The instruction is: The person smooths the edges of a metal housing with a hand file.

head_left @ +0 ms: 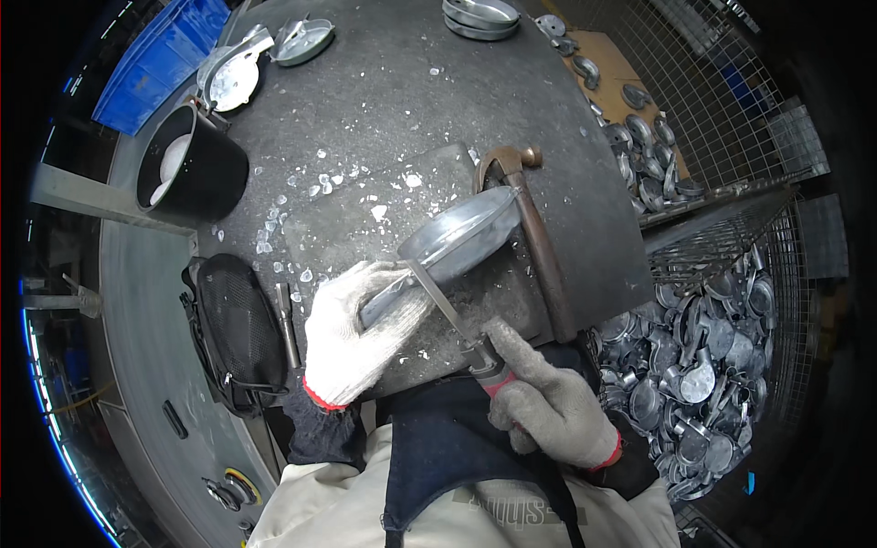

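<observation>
My left hand (pixel 354 333), in a white knitted glove with a red cuff, grips a round, shallow silver metal casting (pixel 468 236) by its near-left end. The casting is held tilted on edge above the workbench. My right hand (pixel 555 406), in a greyer glove, is closed around the reddish handle of a file-like tool (pixel 440 298), with the index finger stretched along it. The tool's long, narrow flat blade lies against the casting's near edge, close to my left fingers. Just right of the casting, a claw hammer (pixel 543 251) with a brown handle rests on the bench.
Metal flakes litter the dark bench (pixel 365 100). On the left are a black bucket (pixel 219 169), a blue crate (pixel 155 68), a black mesh pouch (pixel 236 324) and a metal rod (pixel 288 324). More castings (pixel 482 13) sit at the back; a wire cage (pixel 676 356) full of castings stands right.
</observation>
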{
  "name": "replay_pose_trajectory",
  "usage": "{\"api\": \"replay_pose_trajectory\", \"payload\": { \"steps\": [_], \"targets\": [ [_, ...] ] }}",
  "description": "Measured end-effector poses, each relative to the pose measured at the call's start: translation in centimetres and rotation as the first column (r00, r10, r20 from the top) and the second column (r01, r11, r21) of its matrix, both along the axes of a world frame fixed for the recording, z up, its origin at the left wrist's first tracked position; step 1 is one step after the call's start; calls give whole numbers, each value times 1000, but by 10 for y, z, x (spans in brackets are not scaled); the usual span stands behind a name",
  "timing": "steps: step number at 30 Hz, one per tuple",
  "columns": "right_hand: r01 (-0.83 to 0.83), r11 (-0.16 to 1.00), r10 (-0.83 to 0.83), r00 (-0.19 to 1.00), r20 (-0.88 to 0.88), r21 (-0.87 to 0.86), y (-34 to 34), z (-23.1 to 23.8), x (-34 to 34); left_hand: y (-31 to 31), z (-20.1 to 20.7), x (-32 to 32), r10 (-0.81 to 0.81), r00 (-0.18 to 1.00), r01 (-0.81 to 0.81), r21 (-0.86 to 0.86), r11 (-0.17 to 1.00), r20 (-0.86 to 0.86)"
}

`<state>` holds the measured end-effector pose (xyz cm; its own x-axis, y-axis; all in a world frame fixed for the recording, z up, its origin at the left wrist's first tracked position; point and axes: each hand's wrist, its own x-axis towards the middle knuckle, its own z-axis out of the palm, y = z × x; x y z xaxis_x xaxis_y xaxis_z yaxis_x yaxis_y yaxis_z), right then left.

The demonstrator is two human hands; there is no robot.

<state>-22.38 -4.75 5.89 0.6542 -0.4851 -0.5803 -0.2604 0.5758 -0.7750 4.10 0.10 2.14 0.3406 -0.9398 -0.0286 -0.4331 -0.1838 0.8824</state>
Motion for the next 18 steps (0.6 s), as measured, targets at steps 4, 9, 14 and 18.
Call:
{"api": "replay_pose_trajectory", "payload": {
  "steps": [4, 9, 14, 18],
  "targets": [
    [-30, 984, 39, 998, 47, -173, 8, -11, 0, 2, -7, -1, 15, 999, -15, 4, 1000, -40],
    [86, 668, -2, 993, 114, -739, 17, -33, 9, 1, -6, -2, 5, 1000, -5, 34, 999, 3],
    [-234, 392, 28, 970, -242, -890, 17, -25, 11, -1, -1, -7, 74, 989, -64, 80, 995, -129],
    [-143, 451, 24, 989, -148, -881, 17, -33, 10, 2, -3, -9, -2, 997, 0, 27, 1000, 74]
  ]
}}
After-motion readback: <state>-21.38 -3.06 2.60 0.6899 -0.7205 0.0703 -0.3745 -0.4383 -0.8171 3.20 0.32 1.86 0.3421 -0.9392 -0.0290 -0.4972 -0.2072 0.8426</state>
